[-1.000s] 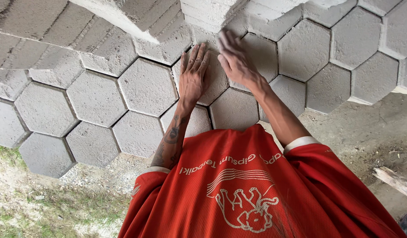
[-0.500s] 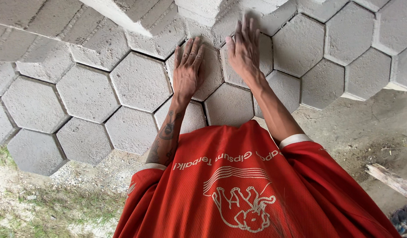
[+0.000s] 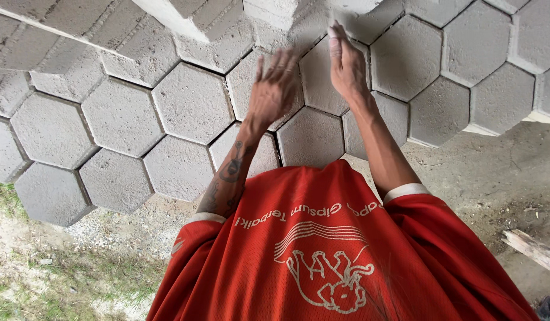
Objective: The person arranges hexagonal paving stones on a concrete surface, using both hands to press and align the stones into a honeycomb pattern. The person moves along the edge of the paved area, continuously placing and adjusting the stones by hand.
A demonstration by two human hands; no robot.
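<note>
**Open hands over grey hexagon pavers**

Left hand [image 3: 273, 89] and right hand [image 3: 347, 65] are open with fingers spread, gripping nothing. Between them lies a hexagonal paver [image 3: 318, 76]: grey, rough-grained concrete, set flush among matching pavers, far centre, beyond the red shirt [image 3: 340, 249].

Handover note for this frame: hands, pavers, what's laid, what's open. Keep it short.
Left hand: open, fingers spread, palm on a hexagonal paver.
Right hand: open, flat over the neighbouring paver; holds nothing.
Laid: grey hexagonal pavers fitted edge to edge across the upper frame.
Open: bare soil and sandy, grassy ground along the paving's edge. A wood piece lies on the soil.
</note>
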